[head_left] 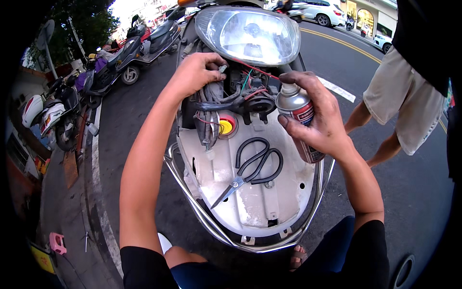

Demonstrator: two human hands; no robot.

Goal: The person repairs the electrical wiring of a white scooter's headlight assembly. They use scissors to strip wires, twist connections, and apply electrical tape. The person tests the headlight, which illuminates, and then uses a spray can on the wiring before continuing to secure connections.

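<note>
Before you stands the scooter, its pale panel on the near side; the headlight sits at its far end; the wires hang nearer, left of centre; the can is tilted at the panel's right, your right hand wrapped round it, a finger over its top; the scissors lie mid-panel, blades pointing near and left; your left hand is far left, by the headlight; the yellow cap sits below it; the connector is pinched between your left thumb and fingers.
</note>
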